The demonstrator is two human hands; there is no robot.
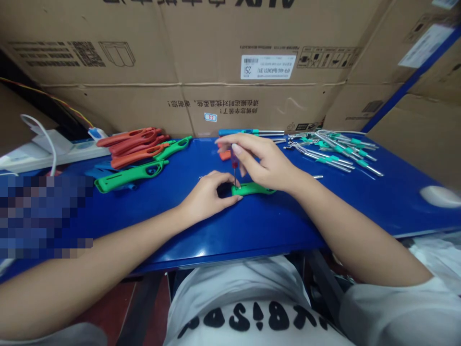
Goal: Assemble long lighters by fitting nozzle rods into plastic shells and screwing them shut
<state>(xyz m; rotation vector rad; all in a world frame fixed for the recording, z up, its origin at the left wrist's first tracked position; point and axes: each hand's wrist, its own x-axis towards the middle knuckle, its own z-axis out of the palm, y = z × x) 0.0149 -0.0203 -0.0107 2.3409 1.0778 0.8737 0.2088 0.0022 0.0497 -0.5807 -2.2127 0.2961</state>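
Note:
A green plastic casing lies flat on the blue table, in front of me. My left hand pinches its left end between thumb and fingers. Above that end, my right hand is closed on a small screwdriver with a dark red handle. The screwdriver stands upright, its shaft pointing down at the casing's left end beside my left fingertips. The exact contact of its tip is too small to make out. Behind my right hand, an orange piece is partly hidden.
Red and orange casings and a green casing lie at the left beside a white power strip. Metal tubes with teal parts are piled at the right. A large cardboard box stands behind; a white object sits far right.

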